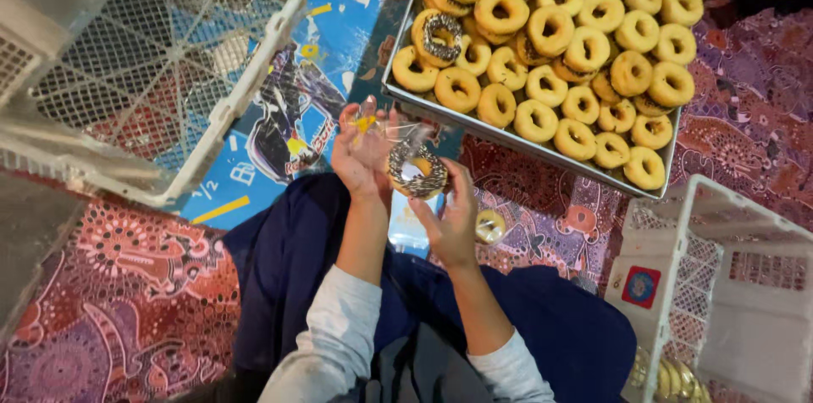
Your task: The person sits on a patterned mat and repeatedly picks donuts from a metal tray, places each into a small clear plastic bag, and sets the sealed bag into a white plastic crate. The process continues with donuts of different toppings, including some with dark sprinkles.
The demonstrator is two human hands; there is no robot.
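Both hands, left hand [360, 157] and right hand [449, 217], hold a sprinkled doughnut [417, 170]; soft, light, fragile topping, so grip by its edges.

Patterned red floor mat [110, 284], white crates [169, 73]

matt metal tray [398, 85], white plastic lattice crate [169, 56], patterned cloth [127, 284], sprinkle-crusted doughnut [417, 170]

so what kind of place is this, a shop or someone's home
Probably a home or small informal doughnut-packing spot, worked on the floor: a metal tray heaped with plain doughnuts, white plastic crates on patterned floor cloths, and both hands, left hand and right hand, around a sprinkled doughnut.
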